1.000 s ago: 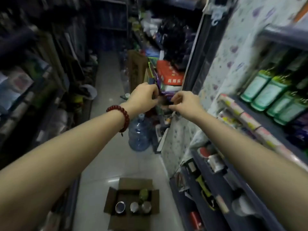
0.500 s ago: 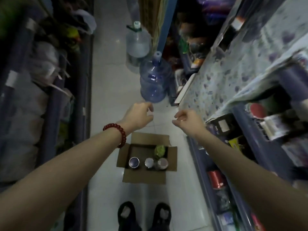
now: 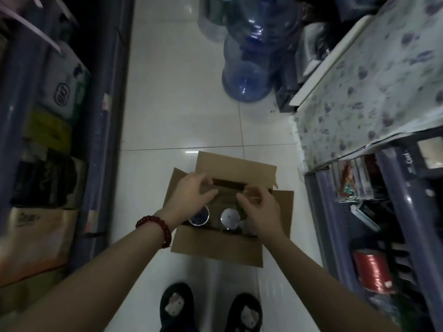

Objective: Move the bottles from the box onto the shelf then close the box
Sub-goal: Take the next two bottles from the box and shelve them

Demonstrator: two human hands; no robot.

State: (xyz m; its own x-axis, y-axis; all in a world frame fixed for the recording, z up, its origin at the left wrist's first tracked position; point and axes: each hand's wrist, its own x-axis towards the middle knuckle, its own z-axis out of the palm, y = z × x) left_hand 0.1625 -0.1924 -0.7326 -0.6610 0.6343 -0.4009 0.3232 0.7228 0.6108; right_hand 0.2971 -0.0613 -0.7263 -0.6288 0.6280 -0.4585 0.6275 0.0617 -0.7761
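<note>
Head view looks straight down a shop aisle onto the box (image 3: 217, 248), standing on the floor with four flaps folded outward for access. Left hand (image 3: 191, 197) hovers inside, fingers loosely curled, holding nothing. Right hand (image 3: 260, 212) pinches the top of a greenish bottle (image 3: 239, 204), judged ready for lifting. Two silver-topped bottles (image 3: 229, 218) show uncovered; any others are hidden. Shelf (image 3: 395, 212) stands right.

A brown cardboard box (image 3: 217, 245) sits on the pale tiled floor, all four flaps folded open. Inside stand bottles seen from above — one blue-topped (image 3: 199, 217), one silver-capped (image 3: 229, 218) — upright, side by side.
</note>
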